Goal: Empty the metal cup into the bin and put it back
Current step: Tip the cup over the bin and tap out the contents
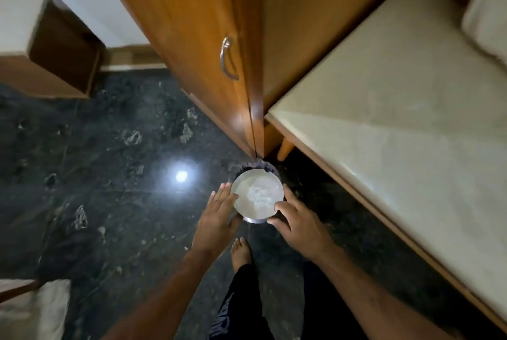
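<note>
A round metal cup (253,219) is held upright between both hands at the middle of the view, with a white lump of contents inside it. My left hand (218,216) presses flat against its left side, fingers extended. My right hand (295,220) grips its right rim with thumb and fingers. Just beyond the cup, a dark bin (258,166) sits on the floor at the corner of the wooden cupboard; only its far rim shows, the rest is hidden behind the cup.
A wooden cupboard (192,37) with a metal handle (227,58) stands ahead. A bed with a pale mattress (397,98) fills the right. Dark stone floor (109,175) lies left, with my bare foot (241,252) below the cup. A wooden side unit (55,65) is at upper left.
</note>
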Demonstrator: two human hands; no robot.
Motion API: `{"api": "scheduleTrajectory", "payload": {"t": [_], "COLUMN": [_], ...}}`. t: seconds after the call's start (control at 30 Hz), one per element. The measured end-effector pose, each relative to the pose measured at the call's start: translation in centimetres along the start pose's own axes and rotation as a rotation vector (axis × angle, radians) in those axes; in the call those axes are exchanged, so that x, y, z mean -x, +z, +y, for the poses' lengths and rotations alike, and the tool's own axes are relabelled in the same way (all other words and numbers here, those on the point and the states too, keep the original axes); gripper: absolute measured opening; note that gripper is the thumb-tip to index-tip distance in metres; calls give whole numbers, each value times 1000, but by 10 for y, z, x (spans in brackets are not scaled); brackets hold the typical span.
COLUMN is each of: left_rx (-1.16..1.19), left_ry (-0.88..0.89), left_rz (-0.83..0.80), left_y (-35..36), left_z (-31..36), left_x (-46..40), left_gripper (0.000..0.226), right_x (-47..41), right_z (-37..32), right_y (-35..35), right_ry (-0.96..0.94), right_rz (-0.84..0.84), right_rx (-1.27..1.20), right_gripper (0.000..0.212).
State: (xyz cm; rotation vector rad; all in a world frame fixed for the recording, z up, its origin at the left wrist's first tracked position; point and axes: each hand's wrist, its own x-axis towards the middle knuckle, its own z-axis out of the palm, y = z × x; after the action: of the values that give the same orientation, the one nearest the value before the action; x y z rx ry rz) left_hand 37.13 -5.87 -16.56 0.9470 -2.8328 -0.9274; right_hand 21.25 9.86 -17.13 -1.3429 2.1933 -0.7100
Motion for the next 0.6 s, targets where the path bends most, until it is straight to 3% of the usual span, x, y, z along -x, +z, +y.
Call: {"api": "scheduleTrajectory", "payload": {"t": [0.17, 0.33, 0.47, 0.6], "left_rx": [103, 227, 352, 487], "left_ry": [-55, -83, -234, -349], "left_rz": [-137, -289, -377, -378], "left_y": [67, 124, 161, 199], "left_z": [-78, -124, -149, -161], "left_x": [-27, -80, -121, -151], "left_gripper": [56, 63, 67, 53], "right_x": [-24, -59, -87, -121], "right_z": [42, 96, 137, 177], "right_y": [92, 145, 168, 186], "right_ry": [199, 381, 498, 549], "right_rz": [-67, -82, -52, -49], "right_rx": [-43, -56, -123, -239], "right_gripper": [41, 40, 50, 49]}}
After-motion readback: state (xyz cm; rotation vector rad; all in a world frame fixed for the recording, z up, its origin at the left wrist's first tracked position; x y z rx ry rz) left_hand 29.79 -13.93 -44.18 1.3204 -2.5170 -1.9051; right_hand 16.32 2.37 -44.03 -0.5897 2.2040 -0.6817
